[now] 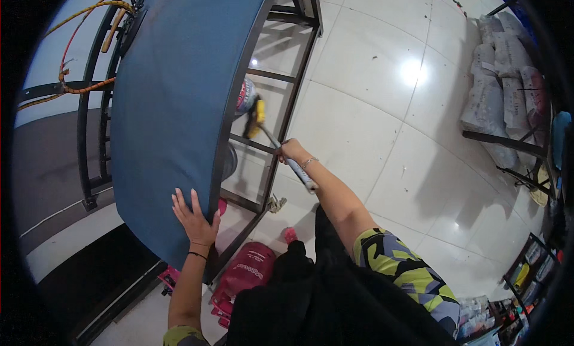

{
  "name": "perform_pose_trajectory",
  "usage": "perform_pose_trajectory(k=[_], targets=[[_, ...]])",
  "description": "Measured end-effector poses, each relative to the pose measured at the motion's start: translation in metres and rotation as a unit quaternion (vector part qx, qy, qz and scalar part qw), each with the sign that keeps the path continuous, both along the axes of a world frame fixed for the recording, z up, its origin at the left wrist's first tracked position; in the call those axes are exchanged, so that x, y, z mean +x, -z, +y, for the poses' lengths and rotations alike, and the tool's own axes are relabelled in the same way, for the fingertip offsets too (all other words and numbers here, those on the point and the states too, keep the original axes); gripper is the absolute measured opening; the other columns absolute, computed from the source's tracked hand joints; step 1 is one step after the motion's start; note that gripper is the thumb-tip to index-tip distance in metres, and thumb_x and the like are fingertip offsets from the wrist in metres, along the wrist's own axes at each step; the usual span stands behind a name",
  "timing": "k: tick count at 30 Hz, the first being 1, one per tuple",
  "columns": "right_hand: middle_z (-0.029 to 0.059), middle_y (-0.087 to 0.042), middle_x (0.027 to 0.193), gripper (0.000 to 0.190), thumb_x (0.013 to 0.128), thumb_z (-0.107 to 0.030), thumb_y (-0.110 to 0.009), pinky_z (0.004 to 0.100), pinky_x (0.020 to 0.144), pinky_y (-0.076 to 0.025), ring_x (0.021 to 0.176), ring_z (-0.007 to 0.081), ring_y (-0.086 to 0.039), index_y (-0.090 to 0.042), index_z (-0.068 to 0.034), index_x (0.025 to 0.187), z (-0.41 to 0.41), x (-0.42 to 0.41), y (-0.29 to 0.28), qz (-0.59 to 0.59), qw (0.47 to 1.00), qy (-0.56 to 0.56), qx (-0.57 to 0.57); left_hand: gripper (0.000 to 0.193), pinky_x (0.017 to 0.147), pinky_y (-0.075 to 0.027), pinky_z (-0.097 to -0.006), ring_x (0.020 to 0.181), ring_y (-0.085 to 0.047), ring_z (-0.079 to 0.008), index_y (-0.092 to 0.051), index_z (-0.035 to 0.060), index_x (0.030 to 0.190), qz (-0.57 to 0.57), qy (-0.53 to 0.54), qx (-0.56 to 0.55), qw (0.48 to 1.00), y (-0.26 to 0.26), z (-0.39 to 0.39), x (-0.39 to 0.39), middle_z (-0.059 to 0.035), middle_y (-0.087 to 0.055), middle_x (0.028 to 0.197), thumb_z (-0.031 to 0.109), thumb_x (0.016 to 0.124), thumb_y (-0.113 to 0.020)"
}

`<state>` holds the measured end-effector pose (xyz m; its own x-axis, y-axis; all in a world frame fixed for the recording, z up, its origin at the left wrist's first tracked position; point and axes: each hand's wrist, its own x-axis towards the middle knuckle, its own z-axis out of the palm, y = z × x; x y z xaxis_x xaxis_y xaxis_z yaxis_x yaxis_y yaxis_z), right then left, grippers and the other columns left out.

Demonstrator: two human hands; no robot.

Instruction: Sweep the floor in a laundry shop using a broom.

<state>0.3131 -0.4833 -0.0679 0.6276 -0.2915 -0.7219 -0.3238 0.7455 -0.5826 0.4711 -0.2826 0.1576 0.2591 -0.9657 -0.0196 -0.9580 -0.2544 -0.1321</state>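
My left hand (194,222) rests palm down, fingers spread, near the front corner of a blue-covered tabletop (175,108). In my right hand (290,152) is the grey handle of a hand brush (256,117) with a yellow and black head. The head is slightly blurred and reaches in below the table edge, over the black metal lower frame (293,88). Beside the brush head stands a printed bucket (245,96), partly hidden by the tabletop. A dark grey round container (230,162) shows nearer to me under the same edge.
A pink-red gas cylinder (251,267) stands by my legs at the table's near end. Crumpled debris (276,204) lies on the white tile floor (358,104). Filled plastic bags (486,99) sit on a metal rack at right. Orange cords (89,89) hang at the left.
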Motion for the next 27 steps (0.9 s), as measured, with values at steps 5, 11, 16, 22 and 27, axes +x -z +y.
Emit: perform_pose_trajectory(k=[5,11,16,22,27], targets=[[0.0245,-0.058,0.071,0.024,0.066,-0.016,-0.056,0.0362,0.064,-0.049,0.074,0.0323,-0.059,-0.056,0.007,0.072,0.075,0.061,-0.074,0.234,0.892,-0.101,-0.373,0.071,0.093,-0.016,-0.0550,0.121,-0.015,-0.0435,-0.022,0.0047,0.128,-0.019,-0.018,0.003,1.000,-0.026,0.022,0.016,-0.0257,-0.016,0.132,0.039,0.073,-0.053],[0.0232,-0.058,0.065,0.017,0.064,-0.009,-0.054,0.0363,0.062,-0.049,0.065,0.0300,-0.060,-0.056,0.006,0.069,0.025,0.024,-0.077,0.178,0.951,-0.083,-0.241,0.072,0.094,-0.017,-0.0539,0.120,-0.015,-0.0430,-0.024,0.0045,0.127,0.000,-0.012,-0.003,1.000,-0.016,0.010,0.007,-0.0253,-0.015,0.131,0.034,0.070,-0.056],[0.0219,-0.057,0.061,0.018,0.064,-0.008,-0.050,0.0357,0.057,-0.048,0.056,0.0296,-0.060,-0.056,0.006,0.073,0.031,-0.034,-0.117,0.120,0.950,-0.115,-0.266,0.072,0.094,-0.017,-0.0532,0.121,-0.015,-0.0425,-0.024,0.0048,0.126,-0.011,-0.035,0.013,0.999,-0.023,0.020,0.012,-0.0250,-0.015,0.131,0.031,0.069,-0.058],[0.0245,-0.056,0.073,0.050,0.076,-0.015,-0.048,0.0447,0.066,-0.043,0.070,0.0402,-0.054,-0.033,-0.008,0.123,0.116,-0.258,-0.130,0.219,0.892,-0.279,-0.280,0.072,0.094,-0.017,-0.0541,0.121,-0.015,-0.0431,-0.025,0.0056,0.127,-0.009,-0.018,-0.001,1.000,-0.018,0.016,0.013,-0.0251,-0.015,0.131,0.031,0.068,-0.058],[0.0224,-0.056,0.066,0.040,0.076,-0.015,-0.048,0.0451,0.061,-0.044,0.065,0.0374,-0.055,-0.045,-0.010,0.116,0.140,-0.319,-0.124,0.242,0.862,-0.358,-0.267,0.073,0.094,-0.017,-0.0533,0.120,-0.016,-0.0442,-0.023,0.0056,0.128,-0.008,-0.027,0.011,1.000,-0.018,0.019,0.014,-0.0257,-0.015,0.131,0.030,0.068,-0.058]])
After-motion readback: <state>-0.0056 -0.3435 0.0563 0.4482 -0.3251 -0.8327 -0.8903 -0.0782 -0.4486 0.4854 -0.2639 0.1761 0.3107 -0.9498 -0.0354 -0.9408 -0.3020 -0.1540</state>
